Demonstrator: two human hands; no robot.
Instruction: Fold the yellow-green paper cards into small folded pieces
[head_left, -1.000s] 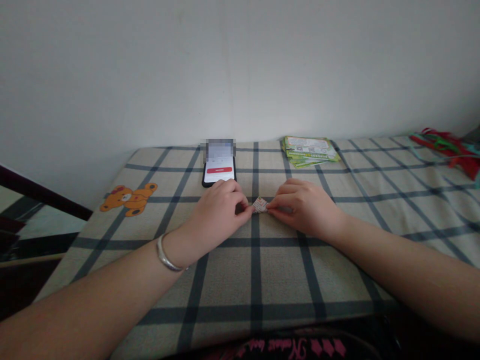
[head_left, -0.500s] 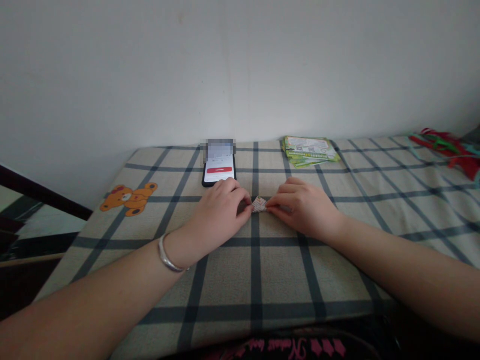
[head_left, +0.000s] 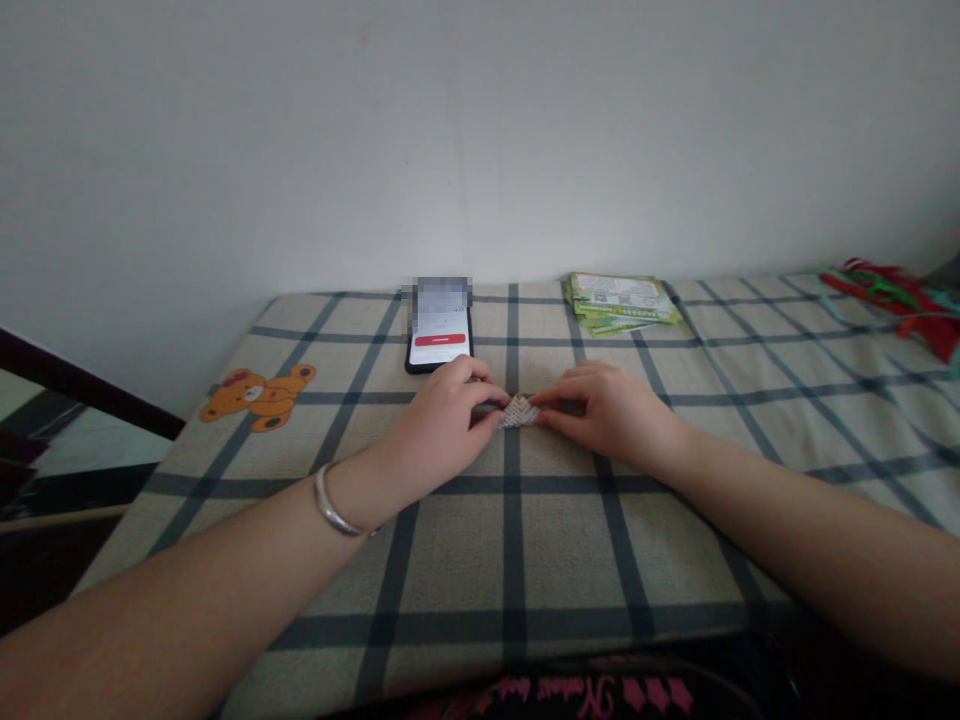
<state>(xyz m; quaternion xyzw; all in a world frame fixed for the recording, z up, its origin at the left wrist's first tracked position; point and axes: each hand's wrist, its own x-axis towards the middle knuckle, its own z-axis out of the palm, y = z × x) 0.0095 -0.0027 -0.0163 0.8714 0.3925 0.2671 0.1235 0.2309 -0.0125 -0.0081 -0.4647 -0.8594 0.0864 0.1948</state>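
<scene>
A small folded piece of printed paper (head_left: 519, 411) lies on the checked cloth (head_left: 525, 540) in the middle of the table. My left hand (head_left: 439, 425), with a silver bangle on its wrist, pinches the paper's left end with thumb and fingers. My right hand (head_left: 611, 415) pinches its right end the same way. Both hands rest low on the cloth, their fingertips almost meeting over the paper.
A phone (head_left: 439, 335) with a lit screen lies just behind my left hand. A stack of green printed sheets (head_left: 619, 300) sits at the back near the wall. Red and green strips (head_left: 900, 295) lie at the far right. A bear print (head_left: 259, 395) marks the cloth's left side.
Both hands' fingers have shifted slightly on the folded paper, which now lies flatter between them. The arms have barely moved.
</scene>
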